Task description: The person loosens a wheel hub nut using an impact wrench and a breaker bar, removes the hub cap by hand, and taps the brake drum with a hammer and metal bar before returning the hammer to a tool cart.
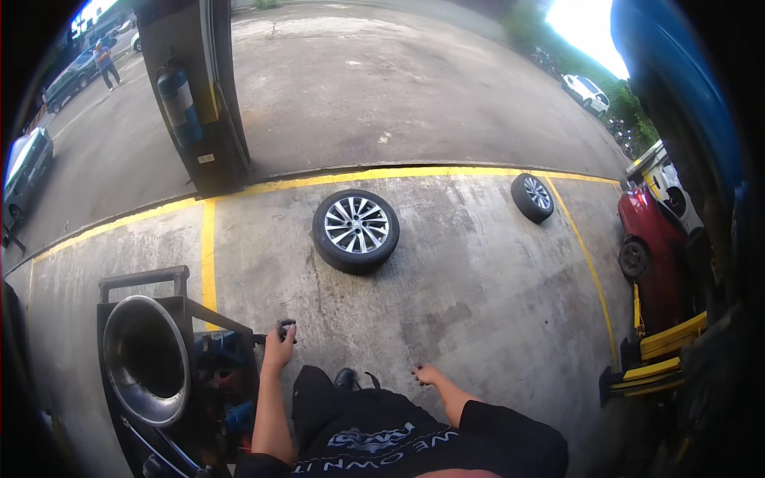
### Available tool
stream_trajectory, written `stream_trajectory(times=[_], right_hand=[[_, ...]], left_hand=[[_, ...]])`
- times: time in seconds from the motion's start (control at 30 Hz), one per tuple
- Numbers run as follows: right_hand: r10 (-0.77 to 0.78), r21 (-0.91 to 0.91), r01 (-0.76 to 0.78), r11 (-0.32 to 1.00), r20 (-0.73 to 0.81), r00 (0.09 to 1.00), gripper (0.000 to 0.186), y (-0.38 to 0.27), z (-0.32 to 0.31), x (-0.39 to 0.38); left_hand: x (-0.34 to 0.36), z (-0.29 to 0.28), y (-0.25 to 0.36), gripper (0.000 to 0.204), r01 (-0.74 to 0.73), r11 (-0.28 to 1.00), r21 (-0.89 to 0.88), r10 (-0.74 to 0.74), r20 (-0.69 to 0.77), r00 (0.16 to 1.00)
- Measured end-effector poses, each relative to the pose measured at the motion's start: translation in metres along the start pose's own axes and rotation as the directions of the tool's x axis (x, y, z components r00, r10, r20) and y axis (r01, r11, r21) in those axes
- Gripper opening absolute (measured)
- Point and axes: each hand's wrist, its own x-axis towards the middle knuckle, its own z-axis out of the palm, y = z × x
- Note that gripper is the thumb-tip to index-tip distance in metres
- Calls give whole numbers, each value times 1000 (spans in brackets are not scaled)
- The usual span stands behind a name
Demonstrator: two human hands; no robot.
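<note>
My left hand (278,346) is beside the tool cart (182,309) with its fingers curled. A small dark shape shows at its fingertips; whether it is a thing held or grime is unclear. Lower and to the right, my right hand (428,374) hangs over the concrete floor with its darkened fingers a little apart and nothing visible in them. Ahead of me a tyre on a silver multi-spoke alloy wheel (355,229) lies flat, spokes up. Neither hand touches it.
A second wheel (532,197) lies farther right. A metal funnel-shaped bowl (146,360) tops the cart at left. A pillar carries a fire extinguisher (179,107). Yellow lift arms (657,350) and a red car (649,243) stand right. A person (104,64) is far left outside.
</note>
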Motion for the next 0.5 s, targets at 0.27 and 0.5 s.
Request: stream_trajectory(times=[0.27, 0.5], right_hand=[[-345, -66, 339, 939, -165, 924, 35, -130, -171, 93], [231, 557, -152, 816, -74, 970, 39, -69, -243, 124]], left_hand=[[-61, 26, -291, 34, 710, 355, 608, -907, 41, 419], [88, 88, -194, 37, 182, 565, 805, -596, 245, 765]])
